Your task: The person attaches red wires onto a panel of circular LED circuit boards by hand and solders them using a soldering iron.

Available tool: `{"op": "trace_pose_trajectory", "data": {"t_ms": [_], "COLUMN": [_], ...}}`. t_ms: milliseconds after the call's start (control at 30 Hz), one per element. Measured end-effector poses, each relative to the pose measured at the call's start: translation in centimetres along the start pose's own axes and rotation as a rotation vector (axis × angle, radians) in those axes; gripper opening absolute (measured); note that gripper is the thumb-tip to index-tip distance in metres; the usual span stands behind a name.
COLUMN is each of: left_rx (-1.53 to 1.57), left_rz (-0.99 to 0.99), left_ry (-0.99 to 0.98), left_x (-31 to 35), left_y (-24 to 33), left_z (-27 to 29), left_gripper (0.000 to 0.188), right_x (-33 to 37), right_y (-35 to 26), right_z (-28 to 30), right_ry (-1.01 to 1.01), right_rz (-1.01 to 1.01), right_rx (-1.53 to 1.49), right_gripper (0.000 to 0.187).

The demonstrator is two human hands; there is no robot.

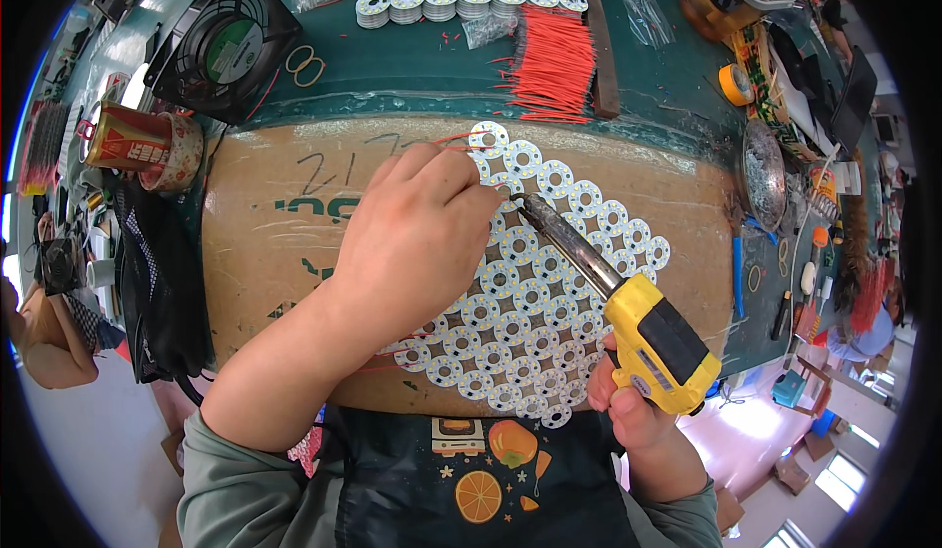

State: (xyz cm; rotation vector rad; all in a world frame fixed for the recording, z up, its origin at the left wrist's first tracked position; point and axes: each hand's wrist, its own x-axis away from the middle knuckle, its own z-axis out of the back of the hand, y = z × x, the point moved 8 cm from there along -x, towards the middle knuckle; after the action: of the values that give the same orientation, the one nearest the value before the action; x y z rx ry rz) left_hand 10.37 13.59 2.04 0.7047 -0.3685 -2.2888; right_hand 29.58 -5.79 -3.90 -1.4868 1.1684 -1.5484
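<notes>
At the round boards (543, 305), the left hand (417, 222) curls palm-down.

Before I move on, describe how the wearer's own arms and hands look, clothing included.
The left hand and right hand wear no gloves, and no watch or bracelet shows. Both forearms are bare; further up, creased, plain grey-green sleeves cover the arms.

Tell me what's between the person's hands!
In the head view, white ring-shaped boards lie between the left hand and the right hand, with the yellow soldering tool slanting over them.
</notes>
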Motion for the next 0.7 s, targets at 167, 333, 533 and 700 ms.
{"op": "trace_pose_trajectory", "data": {"t_ms": [167,333,533,700], "left_rx": [0.002,-0.034,-0.037,-0.046], "left_rz": [-0.016,-0.031,-0.033,-0.032], "left_ry": [0.002,-0.018,-0.026,-0.049], "left_x": [0.0,0.1,0.0,-0.3], "left_y": [0.1,0.2,0.4,0.4], "left_z": [0.0,-0.1,0.0,-0.1], "left_gripper": [0.017,0.018,0.017,0.019], "right_x": [0.2,0.0,0.0,-0.7], "right_y": [0.3,0.2,0.4,-2.0], "right_z": [0.2,0.0,0.3,-0.1], "right_ry": [0.024,0.017,0.000,0.026], "right_rz": [-0.004,-0.022,0.000,0.108], "right_rx": [-0.004,-0.012,-0.005,-0.260], "right_gripper": [0.069,0.066,0.072,0.080]}}
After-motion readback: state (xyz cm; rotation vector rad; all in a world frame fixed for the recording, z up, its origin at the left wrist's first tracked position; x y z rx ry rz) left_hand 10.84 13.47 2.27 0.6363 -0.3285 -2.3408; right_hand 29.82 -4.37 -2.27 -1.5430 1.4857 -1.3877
